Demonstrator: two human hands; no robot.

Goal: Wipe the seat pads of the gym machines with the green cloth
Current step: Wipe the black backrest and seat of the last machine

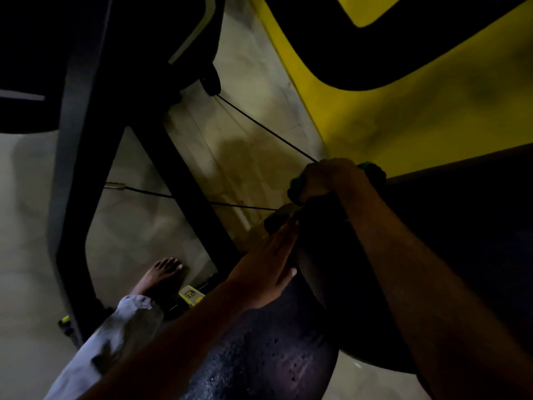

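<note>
Both forearms are bare, no sleeve, watch or band showing anywhere along them. The left hand (pixel 268 264) shows pale, short-trimmed nails on its fingers (pixel 291 223); the right hand (pixel 328 177) is too dim to read for nails or rings. Down below, a light grey-blue trouser leg (pixel 115 336), creased and loose, bunches into a rumpled cuff at the ankle. The foot (pixel 161 274) under it is bare, with light toenails catching the glow.

Pale floor (pixel 34 226) under bare foot (pixel 161 274)
</note>
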